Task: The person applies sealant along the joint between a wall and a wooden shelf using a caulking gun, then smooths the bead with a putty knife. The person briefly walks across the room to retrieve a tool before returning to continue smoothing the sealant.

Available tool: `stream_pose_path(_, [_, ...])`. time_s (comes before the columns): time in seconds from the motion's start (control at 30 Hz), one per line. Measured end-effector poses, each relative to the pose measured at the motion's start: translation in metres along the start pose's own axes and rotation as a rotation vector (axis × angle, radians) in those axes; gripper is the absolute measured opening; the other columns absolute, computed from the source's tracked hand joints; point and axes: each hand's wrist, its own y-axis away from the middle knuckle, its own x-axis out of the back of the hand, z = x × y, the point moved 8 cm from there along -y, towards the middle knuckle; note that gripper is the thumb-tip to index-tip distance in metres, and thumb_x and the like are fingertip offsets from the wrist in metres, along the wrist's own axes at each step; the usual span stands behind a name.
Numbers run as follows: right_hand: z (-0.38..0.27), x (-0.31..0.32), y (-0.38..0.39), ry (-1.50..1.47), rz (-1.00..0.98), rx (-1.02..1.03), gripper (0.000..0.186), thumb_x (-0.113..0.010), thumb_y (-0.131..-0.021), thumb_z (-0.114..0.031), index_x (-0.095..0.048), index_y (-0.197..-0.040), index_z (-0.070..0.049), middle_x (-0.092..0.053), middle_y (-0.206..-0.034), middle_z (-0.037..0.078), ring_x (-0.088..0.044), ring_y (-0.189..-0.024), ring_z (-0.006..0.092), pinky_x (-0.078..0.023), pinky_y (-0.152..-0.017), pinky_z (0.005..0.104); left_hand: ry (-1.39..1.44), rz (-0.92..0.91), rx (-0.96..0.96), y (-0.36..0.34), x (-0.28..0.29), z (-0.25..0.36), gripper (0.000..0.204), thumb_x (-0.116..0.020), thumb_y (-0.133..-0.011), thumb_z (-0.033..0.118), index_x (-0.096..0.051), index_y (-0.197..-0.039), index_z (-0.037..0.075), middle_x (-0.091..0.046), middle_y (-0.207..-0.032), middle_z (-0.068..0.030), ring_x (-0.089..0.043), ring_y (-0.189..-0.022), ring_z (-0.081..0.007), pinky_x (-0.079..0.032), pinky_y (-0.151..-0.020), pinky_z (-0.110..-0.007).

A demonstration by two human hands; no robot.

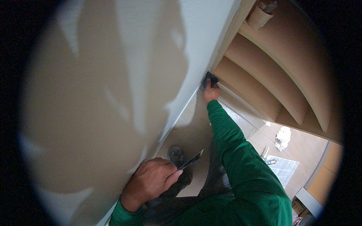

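My left hand [152, 179], low beside the pale wall [151, 56], is closed round a putty knife [192, 159]. Its thin dark blade points away to the upper right; the handle is hidden in my fist. Stretched far forward, my right hand [212, 93] grips a dark, flat-bladed scraper [211, 78]. That blade is at the corner where the wall meets the wooden shelf unit [260, 60]; whether it touches the surface I cannot tell.
A crusted tub [260, 16] stands on the top shelf at the far right. On the tiled floor lie a white crumpled cloth or mop head [283, 138] and a pale sheet [284, 169] with a tool [270, 162] on it. My shoe [175, 153] is close to the wall's foot.
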Motion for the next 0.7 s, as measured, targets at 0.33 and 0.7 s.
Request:
stream_pose_path(0.33, [0.028, 0.115, 0.087, -0.392, -0.587, -0.432, 0.026, -0.061, -0.101, -0.029, -0.064, -0.108, -0.004, -0.067, -0.083, 0.006, -0.063, -0.069, 0.0154, -0.052, -0.053, 0.0286, 0.102, 0.115, -0.002, -0.009, -0.017, -0.018, 0.022, -0.064, -0.093, 0.018, -0.063, -0.083, -0.001, -0.063, -0.079, -0.0210, -0.063, -0.074, -0.0411, -0.050, -0.067, -0.048])
stream_pose_path(0.7, [-0.047, 0.280, 0.097, -0.909, -0.867, -0.374, 0.024, -0.056, -0.103, -0.024, -0.055, -0.121, -0.009, -0.065, -0.088, 0.010, -0.057, -0.059, 0.0135, -0.041, -0.048, 0.0237, 0.482, 0.386, -0.063, -0.030, -0.093, -0.051, 0.028, -0.061, -0.099, 0.019, -0.071, -0.085, -0.002, -0.069, -0.075, -0.0106, -0.066, -0.071, -0.0163, -0.051, -0.065, -0.032])
